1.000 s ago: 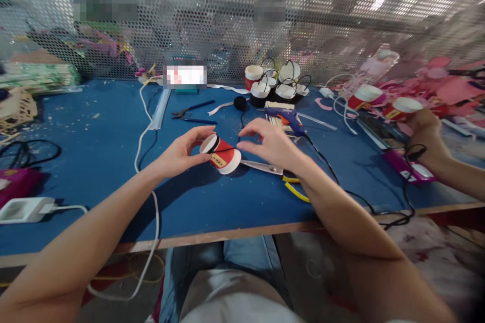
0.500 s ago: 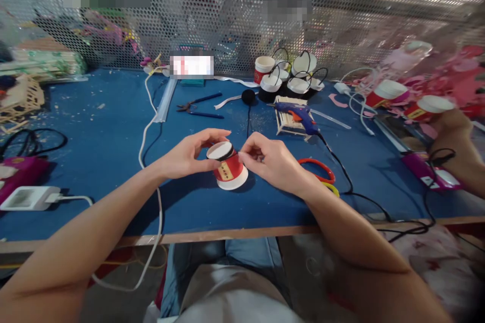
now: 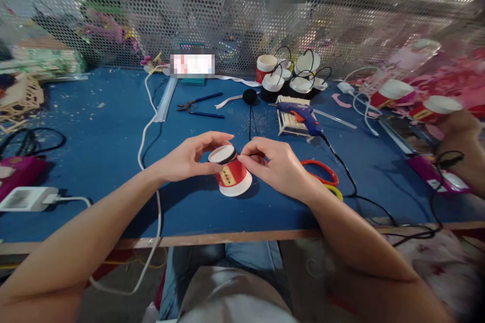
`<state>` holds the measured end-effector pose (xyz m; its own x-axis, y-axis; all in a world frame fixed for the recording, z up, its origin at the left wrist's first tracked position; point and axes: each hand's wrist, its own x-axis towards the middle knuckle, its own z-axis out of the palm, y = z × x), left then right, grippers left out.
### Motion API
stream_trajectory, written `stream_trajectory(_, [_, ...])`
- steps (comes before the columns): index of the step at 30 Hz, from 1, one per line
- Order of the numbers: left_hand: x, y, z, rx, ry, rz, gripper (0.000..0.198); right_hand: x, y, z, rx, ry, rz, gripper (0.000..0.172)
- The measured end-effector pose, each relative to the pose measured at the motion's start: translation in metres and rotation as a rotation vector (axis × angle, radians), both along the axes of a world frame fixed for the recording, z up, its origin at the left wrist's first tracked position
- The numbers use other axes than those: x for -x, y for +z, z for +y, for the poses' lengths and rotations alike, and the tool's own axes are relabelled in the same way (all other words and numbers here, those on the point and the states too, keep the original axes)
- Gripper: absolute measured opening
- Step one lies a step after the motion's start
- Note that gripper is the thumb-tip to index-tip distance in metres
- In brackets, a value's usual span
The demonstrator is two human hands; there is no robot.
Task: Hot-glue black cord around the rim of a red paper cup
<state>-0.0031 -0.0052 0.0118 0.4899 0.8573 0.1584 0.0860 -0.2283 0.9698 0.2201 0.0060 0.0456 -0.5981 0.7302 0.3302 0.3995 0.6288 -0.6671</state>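
My left hand (image 3: 189,157) grips a red and white paper cup (image 3: 235,174), thumb on the near side and fingers behind. The cup is tilted, its narrow end up and its wider white end down by the table. A black band runs around the cup just below the narrow end. At the cup's right side, my right hand (image 3: 271,164) is pinched on a black cord (image 3: 250,123). That cord stretches from a round black spool (image 3: 250,96) farther back on the table. The fingertips of the right hand partly hide where cord and cup meet.
Pliers (image 3: 200,106) lie behind the left hand. A blue glue gun (image 3: 301,115) rests on a small stick rack (image 3: 284,128). Red-handled scissors (image 3: 322,170) sit beside my right forearm. Cups with black handles (image 3: 273,83) stand at the back; another person's arm (image 3: 464,141) is at right.
The view has shifted slightly. The cup and my right hand sit a little lower and farther right in the picture; both hands keep their hold.
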Motion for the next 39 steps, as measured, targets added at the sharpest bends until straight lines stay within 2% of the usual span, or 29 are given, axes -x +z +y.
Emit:
stream_trajectory(10, [-0.001,-0.001,0.000,0.014,-0.026,-0.025,0.059,0.000,-0.006,0.004,0.055,0.006,-0.004,0.008])
stream_trajectory(16, [-0.003,0.002,-0.001,0.027,-0.077,-0.055,0.055,-0.003,-0.009,0.005,0.057,0.062,0.011,0.006])
stream_trajectory(21, [-0.005,0.007,-0.002,0.088,-0.135,-0.095,0.052,-0.004,-0.009,0.007,-0.030,0.157,-0.007,0.022])
stream_trajectory(25, [-0.005,0.008,-0.003,0.112,-0.146,-0.101,0.051,-0.005,-0.011,0.009,-0.092,0.195,-0.025,0.022])
stream_trajectory(39, [-0.008,0.006,-0.006,0.020,-0.130,-0.018,0.052,-0.002,-0.011,0.003,-0.100,0.191,-0.024,0.022])
